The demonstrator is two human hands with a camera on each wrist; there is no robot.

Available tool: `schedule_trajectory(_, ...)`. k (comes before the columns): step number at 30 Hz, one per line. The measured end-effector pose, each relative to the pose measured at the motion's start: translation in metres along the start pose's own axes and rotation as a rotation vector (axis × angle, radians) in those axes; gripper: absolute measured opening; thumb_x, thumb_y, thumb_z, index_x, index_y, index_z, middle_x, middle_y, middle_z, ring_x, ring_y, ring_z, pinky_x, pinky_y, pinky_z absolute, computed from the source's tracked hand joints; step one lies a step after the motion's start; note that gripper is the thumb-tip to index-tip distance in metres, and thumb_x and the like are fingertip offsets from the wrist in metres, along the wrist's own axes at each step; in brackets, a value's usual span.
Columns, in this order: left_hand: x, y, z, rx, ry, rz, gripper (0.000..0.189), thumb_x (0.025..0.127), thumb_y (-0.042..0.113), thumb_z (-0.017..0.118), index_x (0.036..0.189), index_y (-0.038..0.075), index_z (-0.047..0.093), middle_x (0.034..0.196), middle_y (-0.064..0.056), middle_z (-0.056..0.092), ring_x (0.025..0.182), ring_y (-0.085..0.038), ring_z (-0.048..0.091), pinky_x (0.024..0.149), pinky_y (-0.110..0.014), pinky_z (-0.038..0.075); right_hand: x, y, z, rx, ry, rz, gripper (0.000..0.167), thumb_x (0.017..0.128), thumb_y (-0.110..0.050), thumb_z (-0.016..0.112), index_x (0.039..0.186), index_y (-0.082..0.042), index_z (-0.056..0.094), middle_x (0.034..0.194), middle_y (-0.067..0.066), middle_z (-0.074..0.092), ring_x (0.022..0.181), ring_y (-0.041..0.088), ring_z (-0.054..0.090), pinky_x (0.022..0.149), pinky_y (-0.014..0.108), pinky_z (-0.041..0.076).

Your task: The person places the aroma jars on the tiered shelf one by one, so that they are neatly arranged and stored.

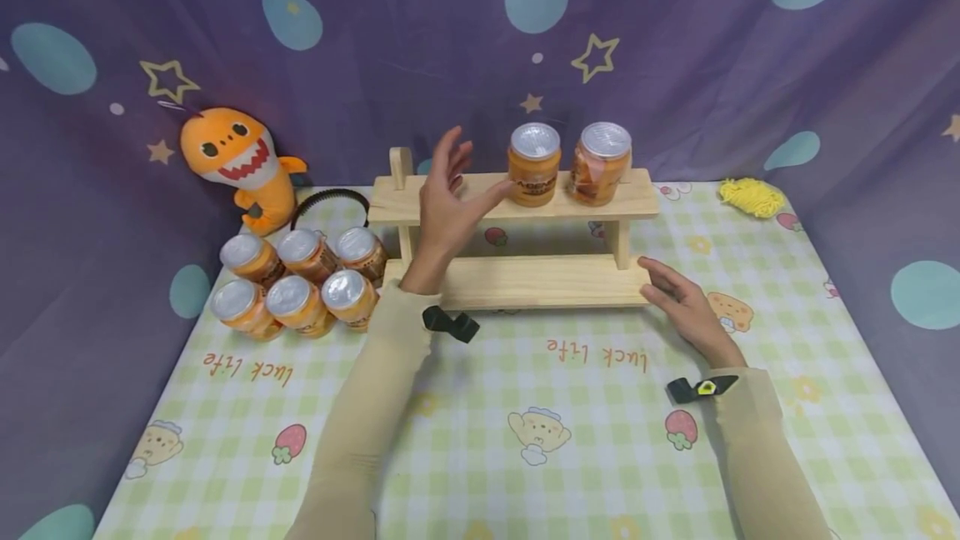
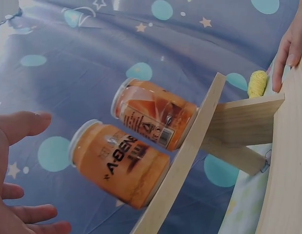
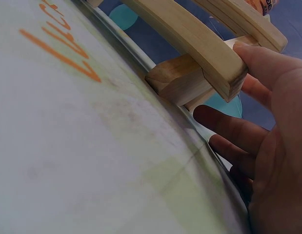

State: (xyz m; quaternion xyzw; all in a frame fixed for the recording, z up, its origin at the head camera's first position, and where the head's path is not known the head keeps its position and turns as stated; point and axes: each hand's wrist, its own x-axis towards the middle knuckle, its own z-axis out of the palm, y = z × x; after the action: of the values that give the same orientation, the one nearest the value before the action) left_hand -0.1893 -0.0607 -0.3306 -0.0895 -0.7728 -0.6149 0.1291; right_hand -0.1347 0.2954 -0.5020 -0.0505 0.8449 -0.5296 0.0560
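A two-tier wooden shelf rack [image 1: 525, 280] stands on the table. Two orange cans with silvery lids, a left can [image 1: 534, 169] and a right can [image 1: 600, 165], stand upright on its top board. My left hand [image 1: 452, 202] is raised in front of that board, fingers spread, its thumb close to the left can; the left wrist view shows a gap between them. At the right end of the lower board is my right hand [image 1: 681, 307]. In the right wrist view its thumb [image 3: 255, 56] touches the board's end, while the other fingers extend past it, holding nothing else.
Several more orange cans [image 1: 300, 297] stand in two rows left of the rack. Behind them are an orange plush shark [image 1: 243, 152] and a black headband [image 1: 330, 194]. Yellow yarn [image 1: 752, 197] lies at the back right. A purple patterned curtain [image 1: 420, 48] hangs behind the table.
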Motion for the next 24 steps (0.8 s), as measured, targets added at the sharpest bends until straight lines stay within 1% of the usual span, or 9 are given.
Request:
schedule_trajectory(3,-0.005,-0.001,-0.008,-0.009,0.016,0.024,0.091,0.079,0.015,0.084,0.155,0.012,0.033,0.152,-0.013,0.049,0.14,-0.028,0.049,0.117,-0.049,0.038,0.0,-0.001,0.0,-0.001,-0.002,0.0,0.055,0.102,-0.036,0.056,0.152,-0.018,0.043,0.155,0.015,0.046,0.115,-0.019,0.047,0.093,0.006,0.039)
schedule_trajectory(8,-0.013,-0.002,-0.021,-0.021,0.04,0.034,0.089,0.079,0.013,0.084,0.154,0.011,0.035,0.151,-0.013,0.051,0.139,-0.027,0.05,0.118,-0.049,0.037,-0.002,-0.002,0.0,0.011,0.003,0.0,0.054,0.102,-0.036,0.056,0.152,-0.018,0.044,0.155,0.015,0.047,0.115,-0.019,0.048,0.093,0.005,0.04)
schedule_trajectory(12,-0.019,-0.006,-0.031,-0.029,0.065,0.053,0.089,0.078,0.009,0.083,0.153,0.009,0.036,0.149,-0.015,0.052,0.137,-0.029,0.05,0.117,-0.05,0.038,-0.002,-0.002,-0.001,0.005,0.007,0.001,0.054,0.102,-0.036,0.056,0.152,-0.019,0.044,0.154,0.014,0.048,0.114,-0.019,0.048,0.093,0.006,0.04)
schedule_trajectory(15,-0.024,-0.01,-0.04,-0.035,0.08,0.076,0.087,0.078,0.005,0.081,0.153,0.008,0.037,0.148,-0.017,0.052,0.137,-0.03,0.051,0.116,-0.052,0.038,-0.002,-0.002,-0.001,-0.003,0.005,-0.004,0.054,0.103,-0.035,0.056,0.152,-0.018,0.044,0.155,0.011,0.047,0.116,-0.019,0.047,0.094,0.006,0.039)
schedule_trajectory(18,-0.028,-0.014,-0.05,-0.046,0.089,0.087,0.084,0.079,0.003,0.079,0.152,0.007,0.037,0.147,-0.019,0.052,0.136,-0.031,0.05,0.116,-0.054,0.036,-0.002,-0.001,-0.001,-0.001,0.009,-0.007,0.054,0.102,-0.036,0.056,0.152,-0.018,0.044,0.157,0.004,0.046,0.117,-0.019,0.046,0.095,0.005,0.038)
schedule_trajectory(21,-0.033,-0.016,-0.06,-0.068,0.102,0.078,0.084,0.08,0.0,0.078,0.152,0.007,0.037,0.147,-0.02,0.052,0.137,-0.033,0.049,0.117,-0.053,0.035,-0.001,0.0,0.0,-0.006,0.009,-0.018,0.054,0.102,-0.036,0.056,0.151,-0.017,0.045,0.157,0.002,0.046,0.118,-0.019,0.045,0.095,0.004,0.038)
schedule_trajectory(24,-0.037,-0.017,-0.071,-0.089,0.125,0.068,0.084,0.08,-0.002,0.077,0.152,0.007,0.037,0.147,-0.022,0.051,0.137,-0.037,0.047,0.118,-0.053,0.033,0.0,0.001,0.0,-0.005,0.009,-0.02,0.054,0.102,-0.036,0.056,0.152,-0.017,0.044,0.158,0.004,0.045,0.118,-0.019,0.045,0.095,0.004,0.038)
